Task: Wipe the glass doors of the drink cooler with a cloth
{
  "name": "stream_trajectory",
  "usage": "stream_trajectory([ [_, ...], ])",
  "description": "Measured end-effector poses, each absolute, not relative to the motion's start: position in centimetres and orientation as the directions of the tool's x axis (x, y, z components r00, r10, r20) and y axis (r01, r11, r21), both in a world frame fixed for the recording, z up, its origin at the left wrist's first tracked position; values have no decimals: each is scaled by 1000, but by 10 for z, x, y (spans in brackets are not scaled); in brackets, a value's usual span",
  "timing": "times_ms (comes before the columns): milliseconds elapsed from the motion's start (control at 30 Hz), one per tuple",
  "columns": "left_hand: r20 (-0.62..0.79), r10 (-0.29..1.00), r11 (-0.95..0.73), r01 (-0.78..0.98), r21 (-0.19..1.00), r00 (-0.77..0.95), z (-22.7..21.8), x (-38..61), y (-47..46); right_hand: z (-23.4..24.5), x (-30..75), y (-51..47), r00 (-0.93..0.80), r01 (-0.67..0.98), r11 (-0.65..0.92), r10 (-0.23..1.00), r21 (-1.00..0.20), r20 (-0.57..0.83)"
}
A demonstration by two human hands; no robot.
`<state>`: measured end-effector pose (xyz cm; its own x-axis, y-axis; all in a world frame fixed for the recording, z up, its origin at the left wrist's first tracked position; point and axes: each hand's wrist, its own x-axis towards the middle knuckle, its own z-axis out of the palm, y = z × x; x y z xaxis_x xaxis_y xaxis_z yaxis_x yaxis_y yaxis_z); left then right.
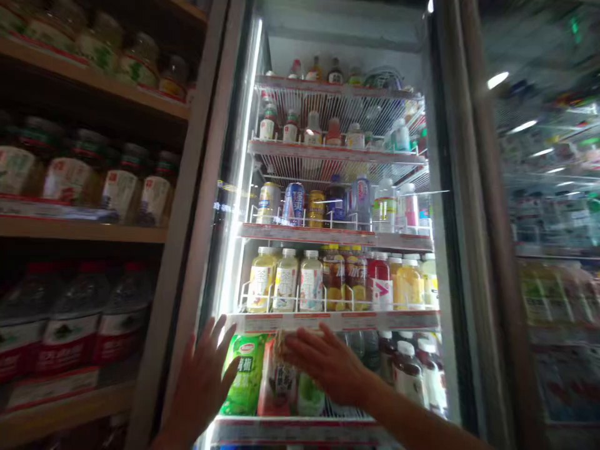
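Head view: the left hand (202, 375), fingers spread wide, lies flat at seven o'clock beside a green-labelled plastic bottle (244, 375). The right hand (323, 364) covers a red-labelled plastic bottle (277, 384) beneath the white wire shelf edge (337, 321); its grip is hidden. Neighbouring bottles crowd close, and motion blur smears the labels.

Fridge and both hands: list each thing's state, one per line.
Fridge door: open.
Fridge light strip: lit.
Left hand: fingers spread, at the door frame.
Right hand: laid over the top of a red bottle.
Green bottle: upright on shelf.
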<state>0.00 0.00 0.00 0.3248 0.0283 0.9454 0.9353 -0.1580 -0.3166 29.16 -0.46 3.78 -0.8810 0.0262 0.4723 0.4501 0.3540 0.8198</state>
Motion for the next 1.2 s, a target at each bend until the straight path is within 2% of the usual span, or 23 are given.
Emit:
stream_trajectory([
  [67,957,50,-132,951,-278,287,1,-13,-1,96,278,2,-650,724,325,26,608,760],
  [100,961,61,-118,958,-261,269,2,-20,-2,116,269,5,-556,791,325,31,518,831],
  [167,968,83,-94,969,-230,238,3,-31,-5,126,250,6,-465,840,344,58,420,883],
  [233,974,98,-70,977,-200,206,3,-40,-9,101,230,2,-552,779,403,77,480,831],
  [300,977,102,-46,982,-186,190,0,-48,-13,64,213,-3,-744,591,496,31,636,667],
  [367,976,102,-26,982,-188,190,-4,-56,-17,45,199,-5,-851,415,554,-45,722,523],
  [433,972,96,-24,977,-212,213,-6,-64,-20,55,184,-2,-824,450,571,-30,687,565],
  [500,971,87,-41,975,-218,221,-4,-69,-22,76,169,-1,-691,626,556,70,547,720],
  [567,975,75,-66,977,-205,210,1,-71,-24,82,158,-4,-632,688,548,129,476,764],
  [633,978,65,-94,977,-191,198,4,-69,-25,59,157,-13,-742,588,575,103,569,663],
  [700,975,57,-129,970,-206,215,5,-64,-26,20,170,-20,-873,407,585,24,702,486],
  [767,965,58,-168,956,-242,254,4,-58,-27,-5,196,-22,-929,286,551,-42,784,368],
  [800,961,58,-184,949,-256,270,4,-54,-27,-5,212,-20,-927,292,527,-49,798,371],
  [867,957,51,-208,940,-270,286,8,-43,-24,16,244,-12,-850,459,470,-12,754,526],
  [967,962,28,-254,933,-257,273,19,-20,-16,61,286,-1,-548,793,342,39,504,836],
  [1000,963,14,-273,927,-256,270,23,-10,-13,65,297,-2,-479,841,308,42,445,877],
  [1033,961,0,-297,918,-263,275,27,1,-10,60,308,-5,-471,850,287,40,442,881],
  [1100,962,-22,-368,892,-262,273,33,24,-7,34,327,-16,-616,765,280,57,579,786],
  [1167,966,-27,-462,854,-241,258,37,46,-5,7,347,-26,-796,594,296,82,748,600],
  [1200,969,-23,-504,834,-224,246,40,56,-4,2,357,-29,-836,541,299,93,786,541],
])
